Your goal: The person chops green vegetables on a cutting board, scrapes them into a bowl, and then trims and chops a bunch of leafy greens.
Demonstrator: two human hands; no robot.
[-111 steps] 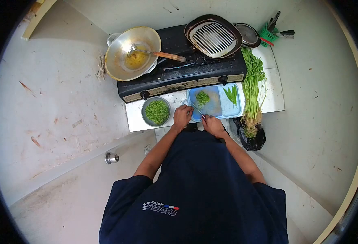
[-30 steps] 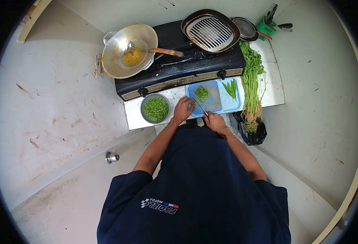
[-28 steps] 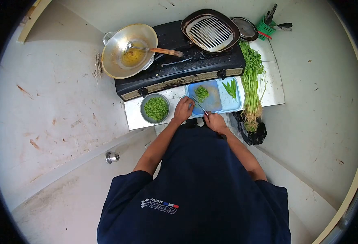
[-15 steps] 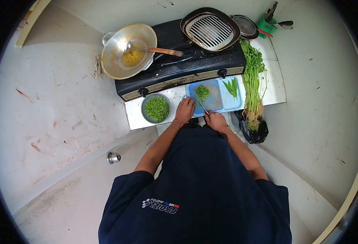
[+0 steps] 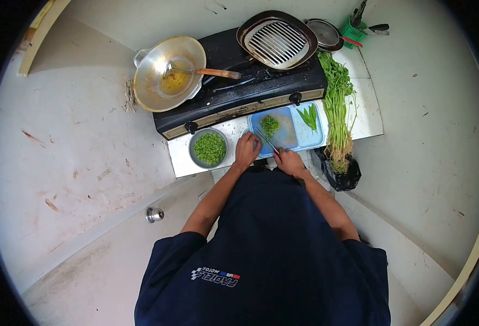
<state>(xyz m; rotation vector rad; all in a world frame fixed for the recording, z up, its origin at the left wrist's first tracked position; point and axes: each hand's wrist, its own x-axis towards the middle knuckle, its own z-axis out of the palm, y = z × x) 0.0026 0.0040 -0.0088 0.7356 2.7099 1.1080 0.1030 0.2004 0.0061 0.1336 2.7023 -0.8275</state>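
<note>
My right hand (image 5: pixel 290 162) is wrapped round the handle of a knife (image 5: pixel 266 139), whose blade slants up and left across the blue cutting board (image 5: pixel 289 125). At the board's left edge, my left hand (image 5: pixel 247 149) has its fingers curled down near the blade; what they hold, if anything, is hidden. Just beyond the blade lies a small heap of chopped greens (image 5: pixel 270 126). Whole green leaves (image 5: pixel 308 117) rest on the light-blue tray (image 5: pixel 316 140) to the right. A grey bowl (image 5: pixel 192 154) full of chopped greens (image 5: pixel 209 148) stands left of my left hand.
Behind the board is a black stove (image 5: pixel 234 106) bearing a wok (image 5: pixel 141 87) with a wooden-handled ladle (image 5: pixel 217 73), and a grill pan (image 5: pixel 245 41). A bunch of rooted greens (image 5: pixel 337 108) lies right, above a black plastic bag (image 5: pixel 349 179). A green basket (image 5: pixel 353 35) holds utensils.
The view has shifted slightly. My left hand's fingers have moved a little at the board's edge, while my right hand keeps the knife in nearly the same place.
</note>
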